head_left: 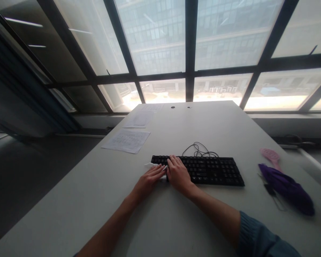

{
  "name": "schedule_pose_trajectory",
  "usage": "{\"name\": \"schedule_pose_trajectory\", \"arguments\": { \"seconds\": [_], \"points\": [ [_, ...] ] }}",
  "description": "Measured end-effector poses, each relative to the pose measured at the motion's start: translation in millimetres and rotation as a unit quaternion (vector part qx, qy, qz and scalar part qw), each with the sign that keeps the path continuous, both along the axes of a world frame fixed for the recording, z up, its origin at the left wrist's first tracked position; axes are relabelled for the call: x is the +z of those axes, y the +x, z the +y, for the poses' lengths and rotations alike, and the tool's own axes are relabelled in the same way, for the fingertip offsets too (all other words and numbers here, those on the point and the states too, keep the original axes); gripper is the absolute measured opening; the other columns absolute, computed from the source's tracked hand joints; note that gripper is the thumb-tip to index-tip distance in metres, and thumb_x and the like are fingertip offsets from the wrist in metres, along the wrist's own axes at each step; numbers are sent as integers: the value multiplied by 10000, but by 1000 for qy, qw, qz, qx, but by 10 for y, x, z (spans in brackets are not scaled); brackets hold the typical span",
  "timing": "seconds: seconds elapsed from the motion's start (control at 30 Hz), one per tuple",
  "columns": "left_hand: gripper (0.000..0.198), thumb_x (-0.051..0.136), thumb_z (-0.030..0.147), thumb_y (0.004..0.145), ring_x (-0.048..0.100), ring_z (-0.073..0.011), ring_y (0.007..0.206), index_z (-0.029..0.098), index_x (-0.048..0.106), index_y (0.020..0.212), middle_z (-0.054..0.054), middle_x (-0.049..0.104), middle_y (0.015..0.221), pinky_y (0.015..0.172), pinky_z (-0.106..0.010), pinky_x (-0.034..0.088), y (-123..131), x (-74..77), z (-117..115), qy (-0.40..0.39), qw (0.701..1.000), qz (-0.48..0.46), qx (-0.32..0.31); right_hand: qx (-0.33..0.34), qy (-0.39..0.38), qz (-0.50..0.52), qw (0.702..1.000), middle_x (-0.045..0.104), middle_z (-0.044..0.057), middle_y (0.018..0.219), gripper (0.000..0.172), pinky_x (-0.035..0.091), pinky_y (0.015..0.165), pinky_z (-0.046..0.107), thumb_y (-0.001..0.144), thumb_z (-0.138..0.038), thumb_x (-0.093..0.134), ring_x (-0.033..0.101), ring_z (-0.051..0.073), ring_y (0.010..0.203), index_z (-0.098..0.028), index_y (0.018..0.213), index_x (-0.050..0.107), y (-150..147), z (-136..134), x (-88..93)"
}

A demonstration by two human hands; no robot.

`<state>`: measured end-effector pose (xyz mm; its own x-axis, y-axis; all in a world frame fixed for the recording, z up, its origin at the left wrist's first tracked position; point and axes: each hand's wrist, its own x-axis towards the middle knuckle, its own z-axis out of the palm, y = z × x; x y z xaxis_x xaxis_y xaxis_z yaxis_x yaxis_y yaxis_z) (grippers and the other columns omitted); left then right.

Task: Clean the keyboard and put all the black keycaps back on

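A black keyboard lies on the white table, its left end under both of my hands. My left hand is closed over a white tissue, pressing it against the keyboard's left end. Only the tissue's edges show around the fingers, and it looks thin and crumpled. Beside it, my right hand rests on the keys with its fingers stretched out and lying flat; nothing shows in it. The thumb side of this hand is close to the left fingertips. A thin black cable lies in loose loops behind the keyboard.
On the right of the table lie a pink brush-like thing, a purple cloth-like bundle and a small dark tool with a metal loop. Printed papers line the left edge. Large windows stand behind.
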<state>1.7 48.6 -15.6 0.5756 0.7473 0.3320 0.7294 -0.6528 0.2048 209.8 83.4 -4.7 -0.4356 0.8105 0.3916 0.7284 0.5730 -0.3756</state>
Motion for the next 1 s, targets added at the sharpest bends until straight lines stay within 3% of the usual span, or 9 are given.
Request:
{"name": "schedule_pose_trajectory", "arguments": {
  "seconds": [0.13, 0.37, 0.6, 0.83, 1.0],
  "points": [
    [462, 417, 270, 1036, 413, -221, 1449, 292, 472, 1494, -44, 488, 1528, 1201, -471, 370, -18, -24, 51, -10, 999, -18, 40, 0, 5, 3, 1000, 506, 184, 1502, 454, 309, 1215, 418, 991, -230, 443, 419, 269, 1438, -67, 1395, 571, 3, 1, -11],
    [572, 342, 434, 1047, 223, -312, 1526, 186, 353, 1562, -153, 281, 1630, 1193, -569, 293, -131, -69, 338, -74, 986, 5, 151, -1, 7, 1, 1000, 500, 183, 1507, 456, 302, 1221, 411, 974, -227, 475, 425, 272, 1432, -68, 1390, 575, -6, -2, -10],
    [577, 337, 448, 1040, 159, -321, 1542, 174, 387, 1545, -143, 307, 1628, 1198, -578, 270, -22, -4, 611, -79, 985, -5, 150, -5, 10, 0, 1000, 501, 175, 1508, 460, 302, 1223, 409, 988, -231, 449, 423, 265, 1436, -72, 1403, 566, -19, 11, -35],
    [515, 308, 355, 1058, 204, -272, 1538, 194, 403, 1537, -101, 318, 1626, 1228, -556, 207, 48, 136, 459, -110, 988, 28, 103, -4, 11, -8, 1000, 489, 178, 1517, 481, 291, 1227, 412, 985, -241, 460, 409, 271, 1444, -67, 1425, 543, -30, 25, -52],
    [503, 283, 339, 1071, 191, -238, 1541, 252, 345, 1563, -65, 307, 1630, 1242, -527, 178, 20, 59, 229, -86, 991, 47, 92, -2, 8, -2, 1000, 490, 175, 1518, 470, 285, 1229, 417, 983, -232, 458, 408, 271, 1444, -72, 1414, 555, -32, 31, -68]
  ]
}}
